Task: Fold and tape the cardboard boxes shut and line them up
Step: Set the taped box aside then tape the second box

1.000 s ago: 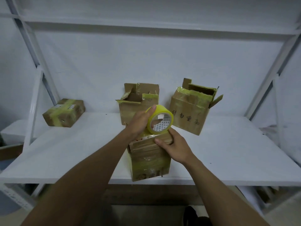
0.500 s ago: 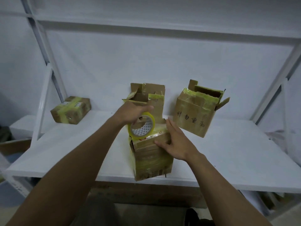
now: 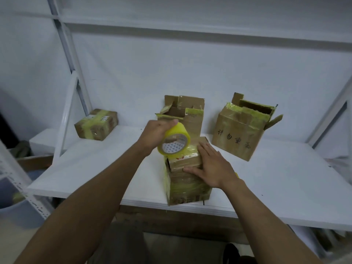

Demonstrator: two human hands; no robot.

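White racking all round, a pale wall behind, and a white shelf board (image 3: 91, 168) running across the middle of the frame.

From the head camera, dead centre at the board's front edge, there's the near box (image 3: 188, 187). It's upright with its flaps folded down, and yellowish tape is already wound round its lower sides. The right hand (image 3: 213, 168) lies flat over its top, fingers straight and slightly spread, thumb down on the front face, pinning those flaps. Just left of it, above the box's top left corner, the left hand (image 3: 154, 134) grips the tape roll (image 3: 174, 141) with its fingers curled over the outer rim. The thumb is hidden. Whether a strip runs from roll to box, I cannot tell.

Behind, at centre, the middle box (image 3: 192, 121) stands with its flaps up. Right of centre the lettered box (image 3: 238, 138) sits tilted and also open. At mid left, well apart, a taped box (image 3: 96, 124) lies finished.

As for handling, the near box looks light, made of thin, worn card gone soft at the corners. Its flaps will likely spring up unless pressed, so a flat palm across the seam beats squeezing the walls, which would buckle. To shift it into line, take opposite sides low down. The roll is a stiff ring with slick, clingy film, best held by the rim or through the core.
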